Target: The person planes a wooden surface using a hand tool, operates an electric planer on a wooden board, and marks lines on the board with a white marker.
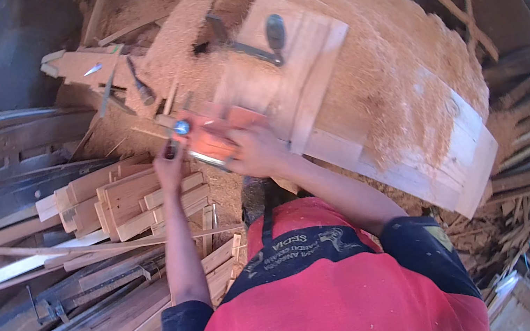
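An orange power tool with a blue knob (209, 136), which looks like an electric hand planer, sits at the near left end of the workbench. My right hand (257, 150) is closed over its body. My left hand (170, 166) is beside the knob end, its fingers curled round something dark that I cannot make out. Just beyond the tool, a clamp with a dark handle (275, 32) rests on a pale wooden board (313, 57). Blur hides the tool's underside and the exact grip of my fingers.
Wood shavings (397, 71) heap over the bench to the right. Cut timber pieces (122, 201) are stacked at left, above long planks (87, 324). A dark-handled tool (142, 88) lies at the far left among scraps. Offcuts (503, 230) litter the right side.
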A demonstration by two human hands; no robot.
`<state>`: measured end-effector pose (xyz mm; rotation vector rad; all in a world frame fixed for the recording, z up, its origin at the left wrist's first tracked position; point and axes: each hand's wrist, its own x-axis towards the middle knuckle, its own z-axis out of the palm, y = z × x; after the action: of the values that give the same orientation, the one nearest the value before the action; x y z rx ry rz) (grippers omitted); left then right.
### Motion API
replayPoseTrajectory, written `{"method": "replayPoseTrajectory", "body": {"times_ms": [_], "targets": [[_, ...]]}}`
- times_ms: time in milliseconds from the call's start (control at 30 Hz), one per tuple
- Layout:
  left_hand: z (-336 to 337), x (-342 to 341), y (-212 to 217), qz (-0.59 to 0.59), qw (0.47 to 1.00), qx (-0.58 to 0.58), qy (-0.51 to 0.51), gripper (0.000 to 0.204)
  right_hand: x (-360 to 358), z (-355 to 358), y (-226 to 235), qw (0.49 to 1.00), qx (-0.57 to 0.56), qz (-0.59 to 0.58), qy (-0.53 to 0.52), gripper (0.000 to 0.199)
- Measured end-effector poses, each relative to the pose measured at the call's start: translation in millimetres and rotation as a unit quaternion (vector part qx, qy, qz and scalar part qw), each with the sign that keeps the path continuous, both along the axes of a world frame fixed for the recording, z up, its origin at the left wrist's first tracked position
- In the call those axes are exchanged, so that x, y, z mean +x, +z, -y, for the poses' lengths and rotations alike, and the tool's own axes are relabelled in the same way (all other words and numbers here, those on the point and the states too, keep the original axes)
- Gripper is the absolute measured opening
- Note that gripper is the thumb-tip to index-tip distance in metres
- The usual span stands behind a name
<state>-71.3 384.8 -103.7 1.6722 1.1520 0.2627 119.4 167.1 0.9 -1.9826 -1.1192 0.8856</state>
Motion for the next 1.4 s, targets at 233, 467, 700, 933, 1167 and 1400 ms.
{"method": "replayPoseTrajectory", "body": {"times_ms": [233, 467, 700, 933, 1167, 1400], "targets": [[70.6, 14.2, 36.2, 0.037, 0.999, 0.04, 0.0, 0.058, -10.3, 63.8, 5.4, 0.998, 0.029, 0.048, -0.032, 0.04], [195.7, 22.6, 22.4, -0.017, 1.0, -0.01, 0.0, 0.09, 0.3, 188.0, 11.9, 0.998, -0.01, 0.012, -0.062, 0.037], [131.0, 8.5, -0.4, -0.019, 0.999, 0.048, 0.001, 0.087, -3.8, 127.5, -5.6, 0.998, -0.043, 0.045, -0.01, 0.038], [19.3, 12.2, 20.6, -0.027, 0.999, 0.038, 0.012, 0.062, -1.7, 9.3, -13.2, 0.999, 0.026, 0.021, -0.013, 0.037], [76.8, 16.2, 31.3, 0.051, 0.998, -0.039, 0.006, 0.046, -0.8, 66.9, 11.1, 0.999, -0.021, 0.013, -0.02, 0.037], [194.9, 24.1, 28.7, -0.012, 0.998, 0.069, -0.009, 0.083, 4.8, 186.8, 14.4, 0.997, -0.066, 0.001, -0.026, 0.04]]}}
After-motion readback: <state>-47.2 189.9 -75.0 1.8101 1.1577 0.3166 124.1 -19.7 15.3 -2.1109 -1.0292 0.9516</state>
